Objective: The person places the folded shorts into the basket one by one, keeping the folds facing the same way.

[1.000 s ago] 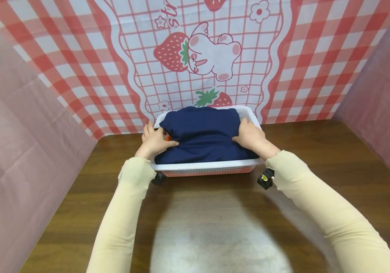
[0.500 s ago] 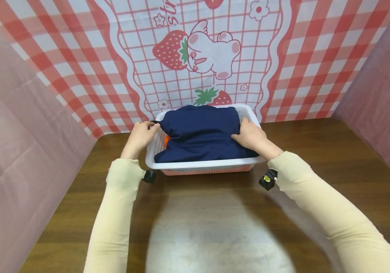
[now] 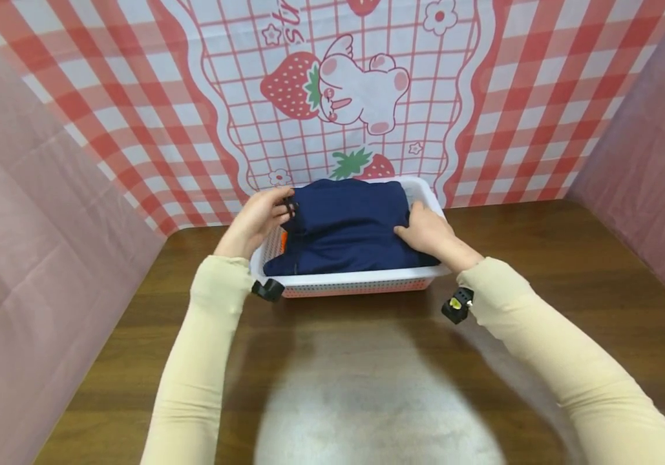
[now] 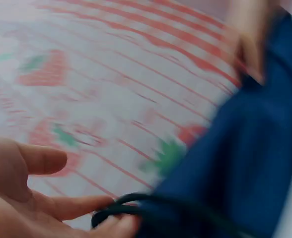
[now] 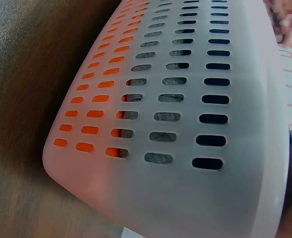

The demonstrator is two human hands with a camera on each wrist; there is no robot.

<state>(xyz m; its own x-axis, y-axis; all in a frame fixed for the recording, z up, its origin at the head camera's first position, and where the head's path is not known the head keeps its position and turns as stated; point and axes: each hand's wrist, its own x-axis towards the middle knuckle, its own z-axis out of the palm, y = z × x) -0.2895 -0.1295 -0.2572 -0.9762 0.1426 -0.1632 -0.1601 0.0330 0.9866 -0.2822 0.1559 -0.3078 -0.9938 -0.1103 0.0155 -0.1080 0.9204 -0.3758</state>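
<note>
Folded navy cloth [image 3: 346, 223] fills most of a white perforated basket [image 3: 355, 280]. My left hand [image 3: 255, 218] is at the cloth's left end, with a thin black cord [image 3: 289, 206] across its fingers. In the left wrist view, the cord [image 4: 151, 197] loops by the fingertips of the left hand [image 4: 41, 191], and the thumb stands apart. My right hand [image 3: 427, 229] holds the cloth's right end, thumb on top; its other fingertips are hidden. The right wrist view shows the basket's side [image 5: 161, 198], with orange and grey contents behind the holes.
The basket stands on a brown wooden table [image 3: 181, 310] against a red-checked strawberry backdrop [image 3: 332, 84]. Pink cloth walls [image 3: 30, 258] flank both sides. Something orange [image 3: 283, 240] shows under the cloth at the basket's left end.
My left hand lifted off the cloth, moved left with the black cord, then came back right and turned over the basket's left end. The right hand stayed in place.
</note>
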